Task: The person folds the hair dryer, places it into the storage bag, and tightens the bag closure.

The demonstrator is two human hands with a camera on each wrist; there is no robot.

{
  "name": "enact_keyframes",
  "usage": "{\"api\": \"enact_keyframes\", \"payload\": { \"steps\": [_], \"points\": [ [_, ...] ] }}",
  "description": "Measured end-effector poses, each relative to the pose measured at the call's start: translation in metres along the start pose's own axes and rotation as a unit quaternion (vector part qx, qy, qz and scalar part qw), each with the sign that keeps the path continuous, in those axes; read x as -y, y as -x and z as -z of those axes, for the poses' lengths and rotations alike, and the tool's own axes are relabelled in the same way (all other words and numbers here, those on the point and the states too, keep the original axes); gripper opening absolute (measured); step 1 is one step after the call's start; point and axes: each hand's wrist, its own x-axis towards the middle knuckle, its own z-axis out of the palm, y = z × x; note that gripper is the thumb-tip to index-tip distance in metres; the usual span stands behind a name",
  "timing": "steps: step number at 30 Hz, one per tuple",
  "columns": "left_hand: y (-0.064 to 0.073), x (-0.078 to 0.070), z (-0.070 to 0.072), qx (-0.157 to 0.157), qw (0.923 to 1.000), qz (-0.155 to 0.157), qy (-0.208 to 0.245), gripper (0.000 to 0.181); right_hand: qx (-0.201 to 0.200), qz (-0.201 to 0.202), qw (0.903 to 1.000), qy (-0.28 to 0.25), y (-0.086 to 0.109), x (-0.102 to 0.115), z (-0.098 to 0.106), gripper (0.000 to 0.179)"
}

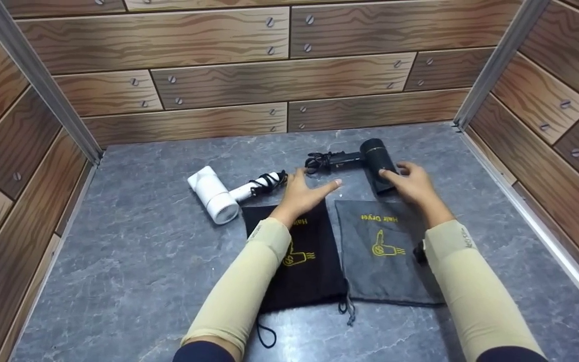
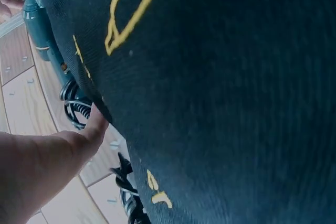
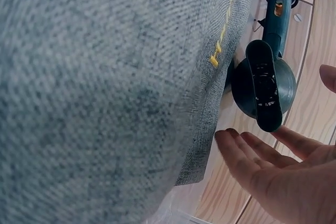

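Observation:
A black hair dryer [image 1: 377,158] lies at the back, its cord wound round the handle. My right hand [image 1: 415,186] is beside its nozzle, thumb stretched toward the barrel; the right wrist view shows the fingers [image 3: 244,161] extended just at the nozzle [image 3: 265,87]. Over the upper part of a black drawstring bag [image 1: 314,271] my left hand [image 1: 299,197] hovers, thumb and fingers spread, holding nothing. The black dryer's coiled cord [image 1: 317,162] is close to its fingertips. A white hair dryer [image 1: 214,196] with a black cord lies left of that hand.
A grey drawstring bag [image 1: 385,271] lies flat beside the black one, both printed with a yellow hair dryer picture. Wood-patterned walls [image 1: 219,85] enclose the grey marbled surface [image 1: 133,271] at the back and both sides, with metal posts [image 1: 490,65] in the corners.

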Motion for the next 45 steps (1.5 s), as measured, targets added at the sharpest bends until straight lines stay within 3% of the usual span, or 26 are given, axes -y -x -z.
{"api": "enact_keyframes", "payload": {
  "steps": [6,9,14,18,21,25,27,32,38,45],
  "points": [
    [-0.002,-0.001,0.000,0.003,1.0000,0.001,0.008,0.121,0.000,0.007,1.0000,-0.004,-0.002,0.001,-0.004,0.087],
    [-0.006,0.000,-0.001,0.002,0.9998,-0.008,0.016,0.111,-0.004,0.011,0.9999,-0.009,-0.003,0.001,-0.006,0.084],
    [-0.013,0.004,-0.001,-0.027,0.9991,-0.020,0.027,0.090,-0.002,0.004,0.9999,-0.016,-0.005,0.002,-0.011,0.085],
    [-0.018,0.003,-0.003,-0.039,0.9987,-0.019,0.028,0.089,-0.002,-0.012,0.9997,-0.019,-0.004,0.002,-0.011,0.089],
    [-0.023,0.001,-0.009,-0.040,0.9987,-0.016,0.029,0.091,-0.005,-0.018,0.9997,-0.017,-0.003,0.000,-0.008,0.092],
    [-0.043,0.016,-0.028,-0.065,0.9972,-0.030,0.022,0.094,-0.007,-0.018,0.9997,-0.015,-0.004,-0.004,-0.007,0.095],
    [-0.047,0.016,-0.030,-0.071,0.9967,-0.031,0.025,0.095,-0.010,-0.017,0.9995,-0.023,-0.005,-0.004,-0.007,0.095],
    [-0.037,0.001,-0.021,-0.065,0.9970,-0.017,0.038,0.093,-0.013,-0.013,0.9990,-0.041,-0.007,-0.003,-0.010,0.094],
    [-0.039,0.002,-0.019,-0.077,0.9954,-0.027,0.050,0.082,-0.012,-0.017,0.9991,-0.037,-0.010,-0.003,-0.013,0.094],
    [-0.044,0.000,-0.017,-0.061,0.9969,-0.014,0.047,0.085,-0.017,-0.028,0.9984,-0.046,-0.012,-0.003,-0.018,0.098]
  ]
}}
